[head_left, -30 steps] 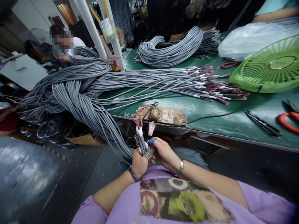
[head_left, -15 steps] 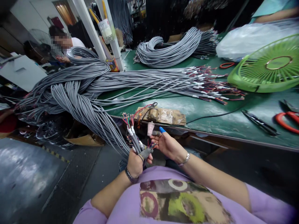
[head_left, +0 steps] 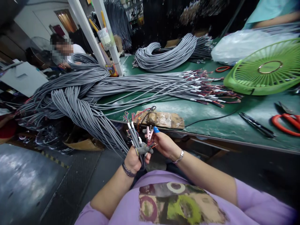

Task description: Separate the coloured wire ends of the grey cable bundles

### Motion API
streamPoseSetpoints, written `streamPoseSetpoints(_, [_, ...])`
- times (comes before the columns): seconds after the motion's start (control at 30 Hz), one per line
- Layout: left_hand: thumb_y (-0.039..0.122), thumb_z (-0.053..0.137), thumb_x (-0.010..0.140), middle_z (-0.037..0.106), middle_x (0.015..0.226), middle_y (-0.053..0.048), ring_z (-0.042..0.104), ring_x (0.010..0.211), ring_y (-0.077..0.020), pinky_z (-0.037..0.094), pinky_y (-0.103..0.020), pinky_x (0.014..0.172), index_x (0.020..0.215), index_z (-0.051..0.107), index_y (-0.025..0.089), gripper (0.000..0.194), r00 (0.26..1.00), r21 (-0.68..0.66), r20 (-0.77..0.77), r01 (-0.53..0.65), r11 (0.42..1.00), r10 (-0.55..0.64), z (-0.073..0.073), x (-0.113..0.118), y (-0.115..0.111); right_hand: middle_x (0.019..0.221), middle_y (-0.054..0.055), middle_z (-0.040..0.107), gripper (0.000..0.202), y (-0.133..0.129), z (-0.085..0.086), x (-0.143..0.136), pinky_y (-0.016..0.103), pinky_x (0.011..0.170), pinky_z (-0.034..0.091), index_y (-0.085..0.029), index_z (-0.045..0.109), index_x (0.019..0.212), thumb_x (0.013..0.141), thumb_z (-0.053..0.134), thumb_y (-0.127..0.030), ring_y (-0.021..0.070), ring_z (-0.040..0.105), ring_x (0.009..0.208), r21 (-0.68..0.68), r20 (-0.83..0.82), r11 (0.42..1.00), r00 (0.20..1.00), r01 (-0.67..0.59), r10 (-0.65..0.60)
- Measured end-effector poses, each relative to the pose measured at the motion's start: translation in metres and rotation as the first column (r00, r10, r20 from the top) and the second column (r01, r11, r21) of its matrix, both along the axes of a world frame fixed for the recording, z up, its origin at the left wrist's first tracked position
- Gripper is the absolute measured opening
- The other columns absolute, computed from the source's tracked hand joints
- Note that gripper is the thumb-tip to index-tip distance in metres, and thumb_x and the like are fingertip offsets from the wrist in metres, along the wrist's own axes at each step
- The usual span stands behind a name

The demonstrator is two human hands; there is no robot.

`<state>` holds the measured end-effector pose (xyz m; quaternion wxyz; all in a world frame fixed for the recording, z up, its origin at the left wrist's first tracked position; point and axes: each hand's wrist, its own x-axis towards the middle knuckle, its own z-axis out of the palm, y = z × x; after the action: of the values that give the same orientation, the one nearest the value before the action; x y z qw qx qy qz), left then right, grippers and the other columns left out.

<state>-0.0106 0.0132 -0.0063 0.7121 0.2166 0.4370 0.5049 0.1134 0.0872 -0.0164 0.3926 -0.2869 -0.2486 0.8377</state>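
My left hand (head_left: 134, 157) is closed round several grey cables (head_left: 135, 136), whose white-banded ends fan out into thin coloured wires. Grey covers wrap some of its fingers. My right hand (head_left: 164, 144), with a blue cover on the thumb tip, is beside the left one. Its fingers are closed at a small pink clip (head_left: 149, 132), just in front of the bench edge. Loose red and dark wire ends (head_left: 152, 144) stick out between the two hands. Behind the clip, a worn wooden block (head_left: 168, 119) with a cord rests on the bench edge.
Long grey cables (head_left: 131, 82) lie across the green bench (head_left: 199, 118) and droop off its left side. A coiled bundle (head_left: 166, 56) is behind. At the right are a green fan (head_left: 264, 70), pliers (head_left: 256, 125) and red-handled scissors (head_left: 286, 123). A person (head_left: 78, 50) sits far left.
My right hand has moved left, closer to the left hand and onto the pink clip, which now shows a narrower, two-legged side. The view has shifted slightly.
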Motion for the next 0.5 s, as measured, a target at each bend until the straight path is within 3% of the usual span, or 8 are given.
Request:
streamPoseSetpoints(0.23, [0.031, 0.075, 0.055, 0.056, 0.049, 0.001, 0.047, 0.038, -0.0076, 0.032, -0.019, 0.035, 0.066, 0.059, 0.014, 0.026, 0.999, 0.008, 0.047, -0.022, 1.000, 0.021, -0.0003, 0.0052, 0.0076, 0.074, 0.003, 0.069, 0.032, 0.0020, 0.0062, -0.0061, 0.027, 0.062, 0.049, -0.017, 0.065, 0.077, 0.082, 0.061, -0.049, 0.0123, 0.059, 0.059, -0.166, -0.135, 0.983, 0.989, -0.077, 0.055])
streamPoseSetpoints(0.5, [0.029, 0.074, 0.053, 0.059, 0.051, -0.001, 0.047, 0.038, -0.0070, 0.032, -0.018, 0.035, 0.066, 0.060, 0.013, 0.025, 0.997, -0.048, 0.041, -0.056, 0.997, 0.057, -0.0028, 0.0078, 0.0076, 0.065, 0.001, 0.067, 0.032, 0.0056, 0.0034, -0.0110, 0.024, 0.059, 0.049, -0.017, 0.064, 0.073, 0.081, 0.063, -0.047, 0.0111, 0.059, 0.053, -0.215, -0.105, 0.977, 0.994, -0.011, -0.012])
